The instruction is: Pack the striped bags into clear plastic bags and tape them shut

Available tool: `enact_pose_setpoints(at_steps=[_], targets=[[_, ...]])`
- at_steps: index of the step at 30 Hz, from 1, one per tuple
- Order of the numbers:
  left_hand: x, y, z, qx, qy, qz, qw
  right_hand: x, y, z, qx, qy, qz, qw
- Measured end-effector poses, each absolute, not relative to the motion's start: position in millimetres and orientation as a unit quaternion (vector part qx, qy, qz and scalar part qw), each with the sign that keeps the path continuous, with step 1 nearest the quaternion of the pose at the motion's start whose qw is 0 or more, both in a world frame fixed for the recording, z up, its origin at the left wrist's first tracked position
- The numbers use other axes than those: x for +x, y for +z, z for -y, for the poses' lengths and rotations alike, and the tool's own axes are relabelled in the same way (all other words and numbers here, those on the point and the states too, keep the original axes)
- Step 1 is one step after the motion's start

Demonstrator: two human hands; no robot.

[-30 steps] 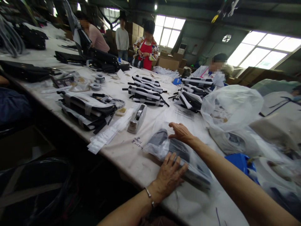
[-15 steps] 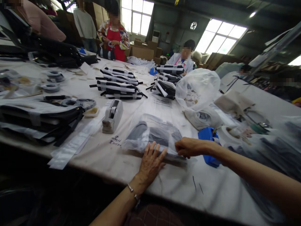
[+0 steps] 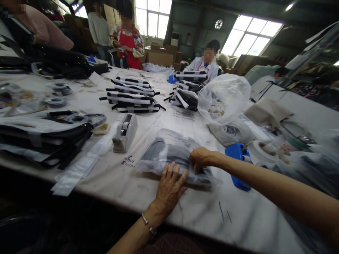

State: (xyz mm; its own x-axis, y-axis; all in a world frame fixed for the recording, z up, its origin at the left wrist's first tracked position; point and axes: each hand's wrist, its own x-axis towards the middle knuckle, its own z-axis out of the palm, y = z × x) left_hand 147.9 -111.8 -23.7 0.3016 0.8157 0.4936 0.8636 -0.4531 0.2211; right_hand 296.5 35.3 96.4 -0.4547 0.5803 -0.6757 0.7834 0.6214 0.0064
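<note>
A clear plastic bag (image 3: 150, 166) with a dark, folded item (image 3: 174, 141) inside lies flat near the table's front edge. My left hand (image 3: 172, 181) rests on the bag's near edge, fingers stretched out and spread, a silver bracelet on its wrist. On the right part of the bag, my right hand (image 3: 201, 158) is closed, its fingers curled down into the plastic. Left of the bag stands a grey tape dispenser (image 3: 125, 133). A blue tape dispenser (image 3: 236, 165) sits to the right, behind my right forearm.
Black bundles (image 3: 131, 97) banded in white are stacked farther back. Black bags (image 3: 39, 137) lie at left beside flat plastic sleeves (image 3: 79, 167). A puffed plastic bag (image 3: 225, 93) stands at right. Several people are around the table, one in a red apron (image 3: 127, 47).
My right hand has moved left and slightly up, from the bag's right edge onto its upper face. My left hand stays nearly in place. The view has shifted slightly.
</note>
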Motion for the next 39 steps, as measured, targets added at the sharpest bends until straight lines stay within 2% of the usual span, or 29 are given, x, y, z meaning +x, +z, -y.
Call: enact_pose_setpoints(at_steps=[6, 12, 14, 17, 19, 21, 26, 39], targets=[[169, -11, 113, -0.841, -0.272, 0.465, 0.054, 309, 90, -33, 0.441, -0.143, -0.846, 0.264], [178, -11, 100, -0.862, -0.239, 0.445, 0.045, 339, 91, -28, 0.529, -0.214, -0.813, 0.112], [177, -10, 97, -0.86, -0.246, 0.446, 0.037, 356, 93, -16, 0.557, -0.343, -0.757, 0.013], [173, -9, 98, -0.857, -0.262, 0.444, 0.019, 379, 90, 19, 0.52, -0.64, -0.55, -0.132], [171, -8, 100, -0.854, -0.268, 0.446, 0.004, 389, 82, 46, 0.446, -0.77, -0.424, -0.171], [170, -9, 100, -0.853, -0.273, 0.446, -0.006, 393, 70, 67, 0.397, -0.832, -0.329, -0.203], [169, -6, 100, -0.852, -0.272, 0.446, -0.011, 392, 46, 76, 0.424, -0.84, -0.22, -0.258], [172, -4, 100, -0.861, -0.244, 0.446, -0.002, 382, 45, 66, 0.533, -0.754, -0.335, -0.188]])
